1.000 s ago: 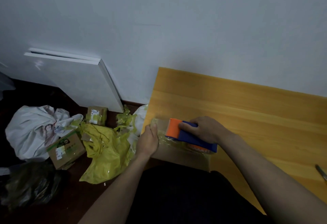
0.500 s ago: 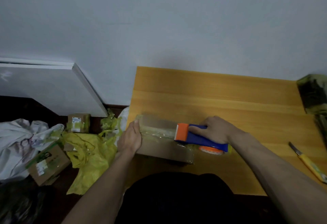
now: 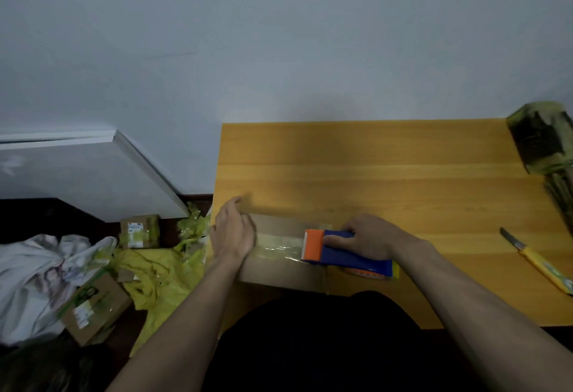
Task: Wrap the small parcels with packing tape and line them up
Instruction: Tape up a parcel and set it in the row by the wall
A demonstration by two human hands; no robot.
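The cardboard parcel (image 3: 279, 270) lies at the worktop's (image 3: 387, 174) near left edge. On its left end the left hand (image 3: 232, 233) presses flat, grip spread; at its right end the right hand (image 3: 369, 236) grips the tape dispenser (image 3: 344, 252). Farther right lies a yellow knife (image 3: 539, 263).

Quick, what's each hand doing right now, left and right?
Left hand: open, fingers straight, pressing down on the cardboard parcel.
Right hand: gripping the blue and orange tape dispenser on the parcel.
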